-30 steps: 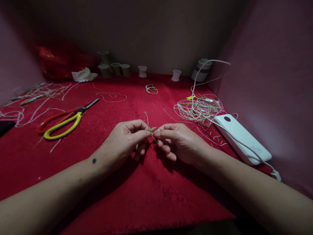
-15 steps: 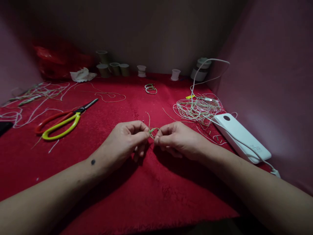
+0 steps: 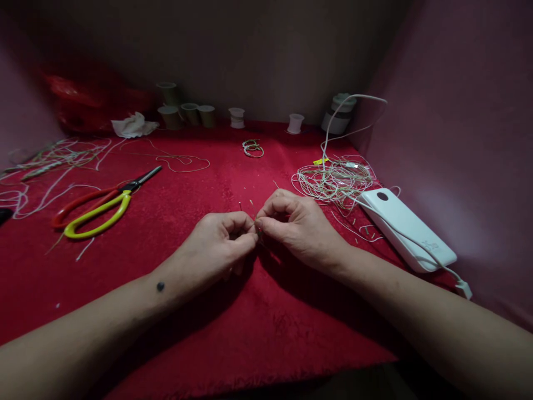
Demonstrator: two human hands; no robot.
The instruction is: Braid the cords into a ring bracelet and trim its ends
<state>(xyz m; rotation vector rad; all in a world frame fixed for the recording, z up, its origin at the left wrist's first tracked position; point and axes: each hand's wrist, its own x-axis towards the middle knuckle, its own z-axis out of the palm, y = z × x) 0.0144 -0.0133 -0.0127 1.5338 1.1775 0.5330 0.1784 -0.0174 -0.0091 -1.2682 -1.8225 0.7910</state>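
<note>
Both hands meet over the middle of the red cloth. My left hand (image 3: 220,241) pinches a thin cord piece with thumb and forefinger; the fingers cover most of it. Close against it, my right hand (image 3: 297,228) is also closed in a pinch on the cord at the fingertips. Only tiny bits of the cord (image 3: 260,229) show between the hands, dark and blurred. Beyond the hands lies a small ring of green and white knotted cord (image 3: 252,148).
Scissors (image 3: 97,214) with red and yellow handles lie left. Tangled cords (image 3: 333,180) and a white power bank (image 3: 408,230) with a cable are at the right. Spools (image 3: 170,118) stand along the back; loose cords (image 3: 62,158) lie far left. The red cloth (image 3: 250,333) ends in front.
My right hand has moved up and closer to the left fingertips. The green knotted part that showed between the hands is now mostly hidden. The whole view has shifted slightly.
</note>
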